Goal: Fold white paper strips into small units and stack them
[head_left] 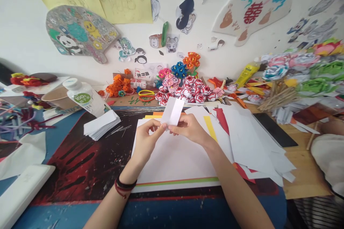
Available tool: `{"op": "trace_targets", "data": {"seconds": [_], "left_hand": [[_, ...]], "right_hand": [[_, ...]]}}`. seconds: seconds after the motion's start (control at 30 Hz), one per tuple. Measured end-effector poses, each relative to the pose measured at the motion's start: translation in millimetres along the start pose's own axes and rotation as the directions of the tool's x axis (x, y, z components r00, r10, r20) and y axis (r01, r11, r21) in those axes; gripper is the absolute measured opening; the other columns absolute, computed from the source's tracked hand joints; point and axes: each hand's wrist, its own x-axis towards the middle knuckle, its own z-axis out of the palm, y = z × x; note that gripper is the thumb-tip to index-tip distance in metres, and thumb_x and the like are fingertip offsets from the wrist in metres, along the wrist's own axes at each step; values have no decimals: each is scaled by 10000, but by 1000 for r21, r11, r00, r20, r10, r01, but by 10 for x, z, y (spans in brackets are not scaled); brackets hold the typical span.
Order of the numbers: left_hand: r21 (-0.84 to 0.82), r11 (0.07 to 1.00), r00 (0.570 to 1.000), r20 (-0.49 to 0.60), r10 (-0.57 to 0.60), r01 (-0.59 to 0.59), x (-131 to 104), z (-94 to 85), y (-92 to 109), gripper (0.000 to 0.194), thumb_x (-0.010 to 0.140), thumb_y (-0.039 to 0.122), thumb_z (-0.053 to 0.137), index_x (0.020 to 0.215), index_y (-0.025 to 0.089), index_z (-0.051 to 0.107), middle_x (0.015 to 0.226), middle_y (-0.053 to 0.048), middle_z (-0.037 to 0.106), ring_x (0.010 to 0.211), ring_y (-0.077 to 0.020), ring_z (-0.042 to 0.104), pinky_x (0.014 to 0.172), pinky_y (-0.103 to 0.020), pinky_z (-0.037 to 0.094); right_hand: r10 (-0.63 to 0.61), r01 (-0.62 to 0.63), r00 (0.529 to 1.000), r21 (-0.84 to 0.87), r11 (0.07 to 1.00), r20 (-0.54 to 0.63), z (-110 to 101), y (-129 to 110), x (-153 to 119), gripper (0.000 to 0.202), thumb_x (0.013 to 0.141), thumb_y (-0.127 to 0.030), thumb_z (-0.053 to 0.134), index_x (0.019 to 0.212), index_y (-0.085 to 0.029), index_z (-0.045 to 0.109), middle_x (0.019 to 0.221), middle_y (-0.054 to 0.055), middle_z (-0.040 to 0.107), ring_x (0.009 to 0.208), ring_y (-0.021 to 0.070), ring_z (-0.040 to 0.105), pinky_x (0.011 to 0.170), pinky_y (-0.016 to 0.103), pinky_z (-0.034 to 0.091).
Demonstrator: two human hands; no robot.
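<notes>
A small piece of white paper [173,110] with a lengthwise fold line stands upright between my two hands. My left hand [150,134] pinches its lower left corner between thumb and fingers. On the other side, my right hand [189,128] grips the lower right edge, its thumb lying across the front near the left thumb. Both hands hover over a stack of large white sheets [174,161], with orange, yellow and green edges showing. To the left lies a thick pile of cut white paper strips [102,125], beside several thin wires [119,130].
A white glue bottle [86,96] leans behind the strip pile. Red-and-white paper flowers [190,91] and orange flowers [118,86] line the back. Loose white sheets [252,132] and a black slab [275,128] lie right. A white box-like object [27,193] sits front left. Part of another person [330,154] shows at right.
</notes>
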Motion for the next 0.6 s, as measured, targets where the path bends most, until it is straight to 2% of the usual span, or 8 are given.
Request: {"op": "trace_targets", "data": {"seconds": [0.3,0.6], "left_hand": [[27,999,998,39,-39,38,28,-33,-11,251,775,364,680,629,170,620,607,22,521,610,-114,412,597,-255,303],[-26,998,997,62,-52,54,33,-49,-19,279,754,378,704,605,166,600,601,20,512,591,-109,407,562,-245,295]], "right_hand": [[8,-6,999,-59,998,33,-34,26,-10,196,749,-314,711,780,-121,719,704,49,663,622,141,593,575,250,500],[22,-19,996,-37,999,90,-44,7,-14,278,759,-357,695,904,-122,727,740,63,676,650,154,609,598,271,519]]}}
